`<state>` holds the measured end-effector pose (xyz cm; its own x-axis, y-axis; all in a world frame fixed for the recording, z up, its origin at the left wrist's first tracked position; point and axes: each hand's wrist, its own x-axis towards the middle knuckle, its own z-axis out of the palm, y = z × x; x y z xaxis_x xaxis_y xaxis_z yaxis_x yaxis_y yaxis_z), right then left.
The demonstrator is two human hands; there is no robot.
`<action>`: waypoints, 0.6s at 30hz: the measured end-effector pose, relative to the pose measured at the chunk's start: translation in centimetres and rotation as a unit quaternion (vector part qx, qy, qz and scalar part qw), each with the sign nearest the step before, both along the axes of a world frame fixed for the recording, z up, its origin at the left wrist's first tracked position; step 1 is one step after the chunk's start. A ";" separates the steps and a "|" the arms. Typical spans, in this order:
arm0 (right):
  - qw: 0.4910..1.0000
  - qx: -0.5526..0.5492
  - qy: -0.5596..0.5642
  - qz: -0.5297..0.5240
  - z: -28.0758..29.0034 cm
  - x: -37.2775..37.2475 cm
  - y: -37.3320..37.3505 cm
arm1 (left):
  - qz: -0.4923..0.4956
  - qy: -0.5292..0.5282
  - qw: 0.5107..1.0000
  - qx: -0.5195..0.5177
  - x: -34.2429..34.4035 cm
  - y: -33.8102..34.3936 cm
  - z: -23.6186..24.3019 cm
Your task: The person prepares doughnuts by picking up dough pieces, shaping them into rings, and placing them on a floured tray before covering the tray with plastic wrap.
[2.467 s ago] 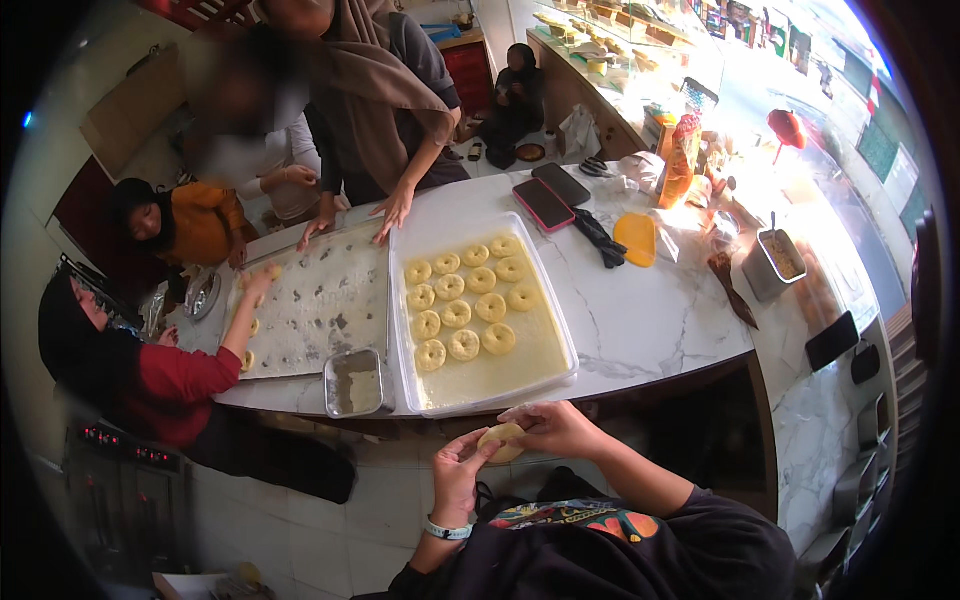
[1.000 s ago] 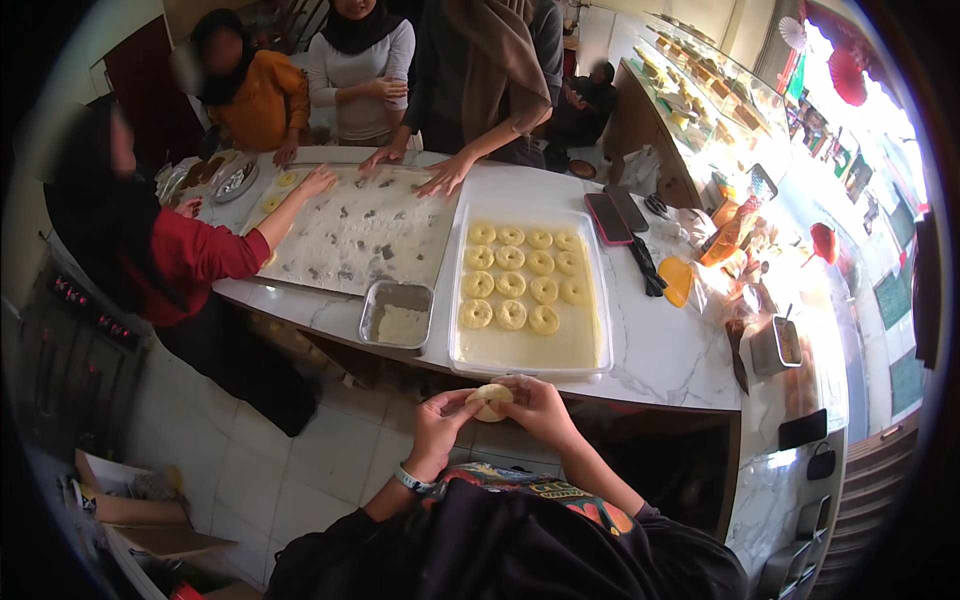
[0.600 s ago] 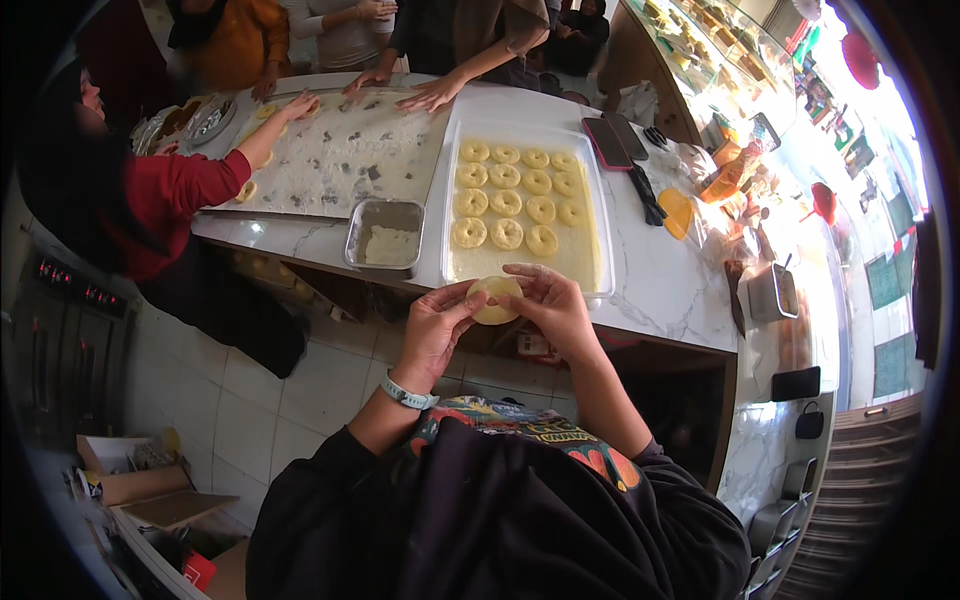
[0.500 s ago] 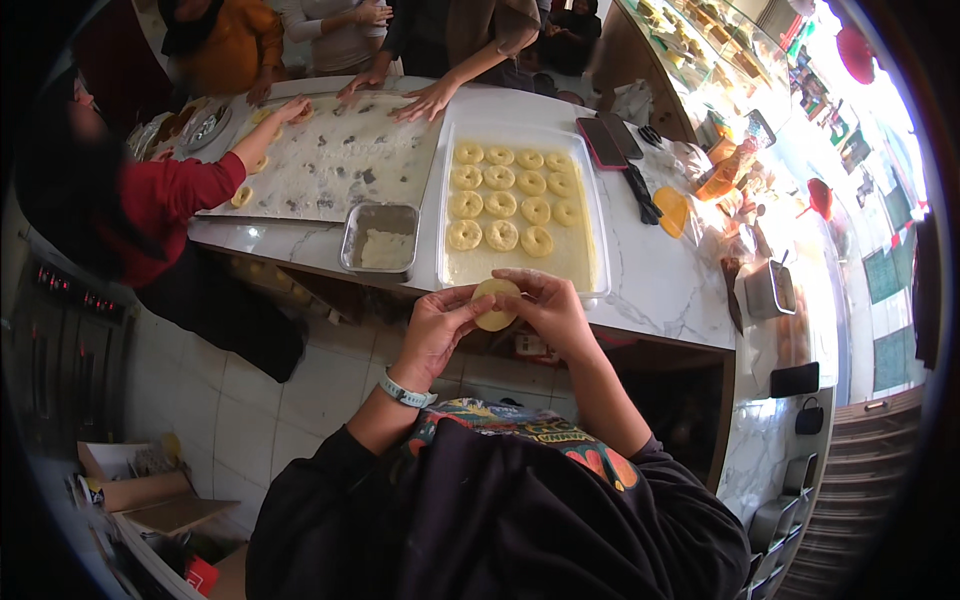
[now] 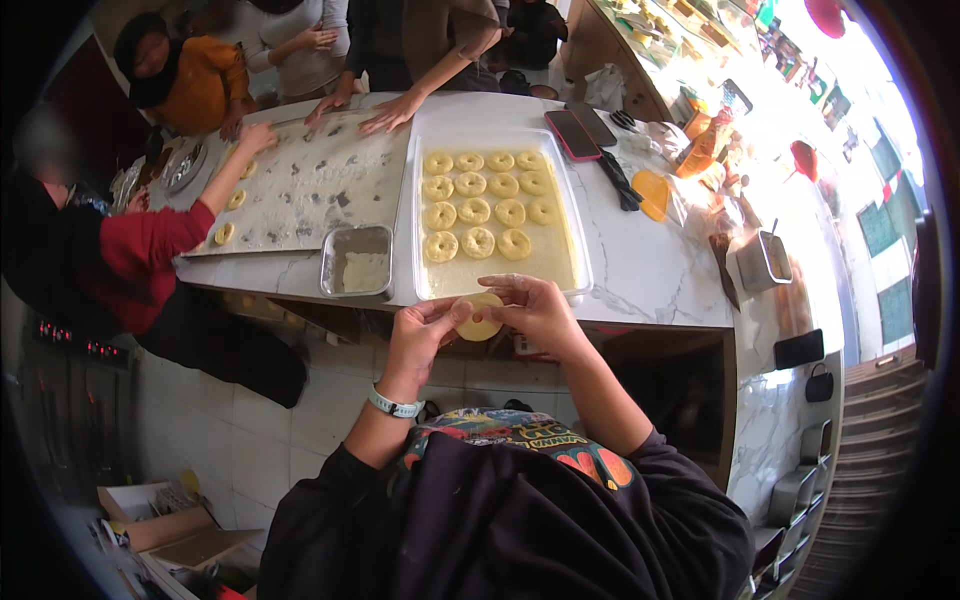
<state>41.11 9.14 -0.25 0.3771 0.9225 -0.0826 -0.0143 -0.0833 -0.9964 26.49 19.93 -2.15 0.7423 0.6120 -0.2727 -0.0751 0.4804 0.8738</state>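
A pale yellow ring of raw dough (image 5: 482, 329), like an unbaked doughnut, is held up in front of the table's near edge. My left hand (image 5: 424, 334) pinches its left side between thumb and fingers. On the other side my right hand (image 5: 537, 314) grips the upper right edge, fingers near the small hole in the middle. Just beyond my hands lies a white rectangular tray (image 5: 500, 277), its bottom dusted with flour. Several dough rings (image 5: 474, 211) sit in rows in it, and the strip nearest me is bare. Left of the tray stands a metal pan (image 5: 329, 267) with flour (image 5: 363, 272) inside.
A floured board (image 5: 290, 215) covers the table's left part, with a few dough rings (image 5: 225, 233) along its left side. A person in a red sleeve (image 5: 165, 240) works there; others stand behind. Phones (image 5: 572, 136), black tongs-like tools (image 5: 620, 182) and a yellow scraper (image 5: 653, 194) lie right of the tray.
The view has shifted slightly, so the table appears further left and lower. Between my fingers the dough ring has turned a little, and its hole now shows. Both hands still hold it.
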 end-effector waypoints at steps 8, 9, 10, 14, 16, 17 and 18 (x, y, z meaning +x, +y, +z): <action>0.991 -0.021 0.023 0.131 -2.8 1.7 -0.8 | -0.034 0.036 0.990 0.132 0.4 -1.7 0.4; 0.991 -0.021 0.023 0.126 -2.3 2.4 -0.9 | -0.007 0.030 0.984 0.177 0.4 -1.9 0.3; 0.991 -0.061 -0.049 0.104 -1.8 3.5 -1.0 | 0.010 0.026 0.984 0.177 0.1 -1.8 0.1; 0.974 -0.123 -0.188 -0.027 -3.2 11.5 0.0 | 0.071 0.017 0.983 0.168 -1.2 -0.7 -2.3; 0.959 -0.128 -0.247 -0.051 -3.7 14.3 1.5 | 0.076 0.040 0.984 0.153 -2.5 -0.6 -3.9; 0.928 -0.184 -0.322 -0.033 -3.7 15.1 2.2 | 0.083 0.065 0.985 0.139 -3.2 -0.7 -4.7; 0.889 -0.234 -0.392 -0.016 -3.9 15.6 3.3 | 0.092 0.076 0.985 0.121 -4.0 -0.8 -5.5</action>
